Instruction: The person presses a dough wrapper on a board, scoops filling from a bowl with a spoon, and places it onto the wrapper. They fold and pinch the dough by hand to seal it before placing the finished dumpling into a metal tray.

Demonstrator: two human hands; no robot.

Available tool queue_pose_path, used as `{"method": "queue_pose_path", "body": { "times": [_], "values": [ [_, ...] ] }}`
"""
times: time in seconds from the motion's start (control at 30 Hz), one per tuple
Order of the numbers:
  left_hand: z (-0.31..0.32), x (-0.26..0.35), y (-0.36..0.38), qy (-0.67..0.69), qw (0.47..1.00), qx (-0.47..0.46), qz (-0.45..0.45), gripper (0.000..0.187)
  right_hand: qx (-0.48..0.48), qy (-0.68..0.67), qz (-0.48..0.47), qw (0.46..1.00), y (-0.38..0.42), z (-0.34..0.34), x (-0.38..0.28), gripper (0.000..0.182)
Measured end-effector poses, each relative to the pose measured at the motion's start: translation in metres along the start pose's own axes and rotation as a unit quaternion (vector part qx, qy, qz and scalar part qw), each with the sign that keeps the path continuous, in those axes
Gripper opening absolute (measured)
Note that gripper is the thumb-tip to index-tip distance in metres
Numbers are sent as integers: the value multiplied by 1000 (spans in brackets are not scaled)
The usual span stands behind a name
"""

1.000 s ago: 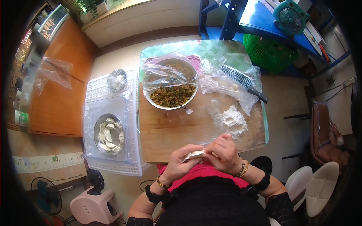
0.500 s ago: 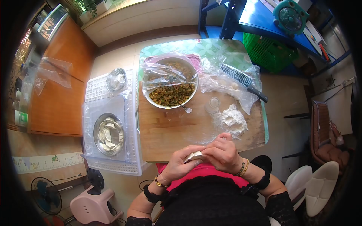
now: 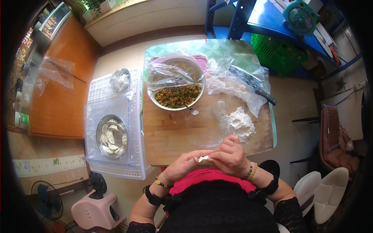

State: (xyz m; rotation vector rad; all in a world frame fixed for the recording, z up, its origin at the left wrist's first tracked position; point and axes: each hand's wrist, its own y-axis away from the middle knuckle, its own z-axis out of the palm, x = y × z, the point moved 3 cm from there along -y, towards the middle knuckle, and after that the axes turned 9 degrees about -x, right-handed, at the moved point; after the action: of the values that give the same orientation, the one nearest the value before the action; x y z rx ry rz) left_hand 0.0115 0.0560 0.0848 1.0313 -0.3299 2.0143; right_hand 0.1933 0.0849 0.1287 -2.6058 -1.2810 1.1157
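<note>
Both my hands meet at the near edge of the wooden board (image 3: 178, 136), pinching a small white dumpling (image 3: 203, 158) between them. My left hand (image 3: 182, 166) cups it from the left, and my right hand (image 3: 229, 156) presses its top edge with the fingertips. Most of the dumpling is hidden by my fingers. Farther back on the board stands a metal bowl of green-brown filling (image 3: 176, 95) with a spoon (image 3: 191, 111) at its rim. A heap of flour (image 3: 239, 123) lies just beyond my right hand.
A metal dish of folded dumplings (image 3: 112, 136) sits on a white plastic crate (image 3: 97, 91) at the left, with a smaller covered bowl (image 3: 119, 80) behind it. Plastic bags, dough pieces and a dark-handled knife (image 3: 254, 84) lie at the back right. A small glass (image 3: 220, 106) stands near the flour.
My hands have closed tighter around the dumpling, so less of it shows. My left wrist has shifted slightly left and down.
</note>
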Motion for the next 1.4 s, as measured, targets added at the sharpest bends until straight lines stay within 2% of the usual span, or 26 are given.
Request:
{"method": "queue_pose_path", "body": {
  "times": [0.07, 0.17, 0.3, 0.37, 0.5, 0.57, 0.6, 0.67, 0.8, 0.87, 1.0, 1.07, 1.17, 1.27, 1.4],
  "values": [
    [2, -2, -1, 102, 995, -16, -7, 74, -7, -5, 1, 1000, 2, 3, 1, 18],
    [4, 2, -3, 93, 995, 1, -40, 83, -17, -6, 38, 999, -2, -1, -1, 13],
    [1, -3, -4, 52, 997, 15, -61, 87, -21, -21, 32, 999, -12, -4, -6, 11],
    [1, -6, -6, 53, 995, 22, -78, 86, -36, -29, -17, 999, -11, 3, -3, 12],
    [4, -3, -8, 63, 994, 35, -85, 79, -45, -26, -13, 999, -6, 10, 0, 12],
    [2, -7, -9, 51, 994, 23, -97, 84, -50, -16, -19, 998, -2, 14, 4, 24],
    [1, -9, -9, 51, 994, 22, -98, 84, -50, -15, -18, 998, -3, 12, 2, 24],
    [-1, -14, -9, 161, 983, 45, -73, 77, -26, -59, 32, 997, -6, 5, 0, 32],
    [-1, -10, -9, 199, 980, 21, -20, 77, 3, -33, 61, 998, 9, -4, 11, 41],
    [-1, -8, -6, 222, 974, 38, -12, 75, -58, -18, 103, 993, 19, -2, 17, 39],
    [-3, -7, -5, 171, 985, 35, 18, 64, -99, -15, 102, 990, 26, 3, 17, 30],
    [-4, -6, -5, 97, 994, 52, 20, 49, -91, -30, 82, 992, 24, 5, 14, 18],
    [0, -6, -3, 102, 993, 65, 15, 39, -92, 7, 54, 994, 25, 7, 12, 14],
    [4, -3, -2, 101, 992, 75, 21, 36, -54, 1, 50, 997, 25, 7, 8, 14],
    [7, -6, 0, 89, 993, 77, 15, 35, -50, -2, 44, 998, 28, 6, 7, 14]
  ]
}}
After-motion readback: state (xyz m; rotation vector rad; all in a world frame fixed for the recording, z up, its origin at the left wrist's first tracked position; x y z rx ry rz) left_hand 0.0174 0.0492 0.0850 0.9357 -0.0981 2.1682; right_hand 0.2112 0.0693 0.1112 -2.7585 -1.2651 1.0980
